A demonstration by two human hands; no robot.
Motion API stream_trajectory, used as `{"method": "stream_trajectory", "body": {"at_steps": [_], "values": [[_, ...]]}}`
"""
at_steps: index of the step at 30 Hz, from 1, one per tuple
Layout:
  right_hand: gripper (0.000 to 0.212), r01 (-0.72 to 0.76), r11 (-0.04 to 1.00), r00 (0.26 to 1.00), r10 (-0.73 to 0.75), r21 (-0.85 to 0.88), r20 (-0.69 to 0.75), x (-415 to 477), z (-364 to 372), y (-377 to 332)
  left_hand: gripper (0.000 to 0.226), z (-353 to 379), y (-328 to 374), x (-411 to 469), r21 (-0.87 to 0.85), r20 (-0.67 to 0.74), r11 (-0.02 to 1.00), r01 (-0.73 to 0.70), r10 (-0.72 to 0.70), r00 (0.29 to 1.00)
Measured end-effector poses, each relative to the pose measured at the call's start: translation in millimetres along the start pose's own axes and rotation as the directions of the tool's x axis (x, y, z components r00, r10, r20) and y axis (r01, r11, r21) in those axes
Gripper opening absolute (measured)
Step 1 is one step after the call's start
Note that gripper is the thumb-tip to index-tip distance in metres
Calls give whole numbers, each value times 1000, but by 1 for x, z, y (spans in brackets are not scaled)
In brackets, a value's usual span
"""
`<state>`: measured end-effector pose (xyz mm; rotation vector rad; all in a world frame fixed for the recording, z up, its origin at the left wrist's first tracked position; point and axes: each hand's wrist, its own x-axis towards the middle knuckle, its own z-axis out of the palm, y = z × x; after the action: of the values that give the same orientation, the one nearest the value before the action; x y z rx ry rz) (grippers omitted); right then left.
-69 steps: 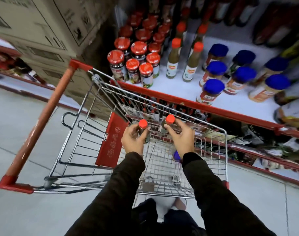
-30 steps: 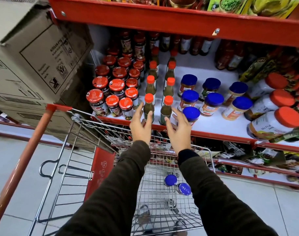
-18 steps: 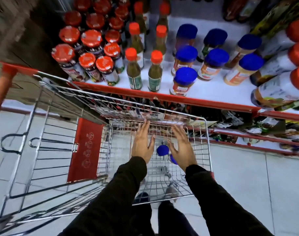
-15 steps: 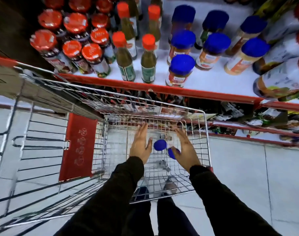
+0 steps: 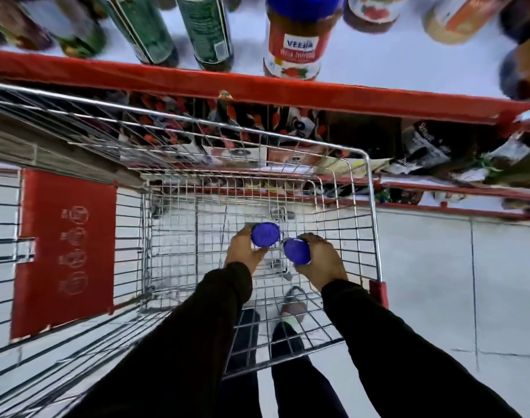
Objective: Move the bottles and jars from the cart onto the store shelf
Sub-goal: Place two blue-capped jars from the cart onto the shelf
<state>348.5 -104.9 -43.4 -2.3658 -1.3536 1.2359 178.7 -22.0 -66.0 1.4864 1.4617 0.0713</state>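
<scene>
- Looking straight down, I see the shelf (image 5: pixel 378 60) across the top, white deck with a red front lip, and the wire cart (image 5: pixel 370 206) parked just beside it, its far rim below the lip.
- On the shelf stand a blue-capped jar (image 5: pixel 295 40) with a red-and-white label and two green bottles (image 5: pixel 206 34) left of it; all are blurred and cut off at the top.
- A red flap (image 5: pixel 64 251) hangs in the cart's left part; a lower shelf (image 5: pixel 438 152) of packets shows through the mesh.
- Both jars sit low in the basket, near its floor, caps up and close together; only the blue caps are clear.
- My left hand (image 5: pixel 242 251) is curled round the left jar (image 5: pixel 265 234), thumb and fingers closed on its sides.
- My right hand (image 5: pixel 321 262) wraps the right jar (image 5: pixel 296 251) the same way, tilted slightly left.
- Dark sleeves (image 5: pixel 393 342) reach in over the near rim.
</scene>
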Motion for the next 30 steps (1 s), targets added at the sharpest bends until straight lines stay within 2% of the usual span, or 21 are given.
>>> {"method": "stream_trajectory", "body": {"at_steps": [8,16,22,25,30], "values": [[61,46,990,984,-22,136,-174,-25,-26,-10,58,-29,18,-35,-126,-95,992,-8,-4,995],[58,239,945,926,-152,225,-345,-77,-83,-43,56,-65,75,-99,-302,-210,950,-78,14,978],[62,327,897,873,-166,298,-458,-108,-142,-60,64,-84,132,-133,-365,-255,912,-188,96,962],[62,400,865,805,-174,303,-568,-120,-175,-67,70,-90,168,-140,-355,-289,895,-271,170,942],[62,466,797,748,-122,385,-652,-121,-232,-74,65,-94,234,-139,-403,-381,819,-409,256,888]]}}
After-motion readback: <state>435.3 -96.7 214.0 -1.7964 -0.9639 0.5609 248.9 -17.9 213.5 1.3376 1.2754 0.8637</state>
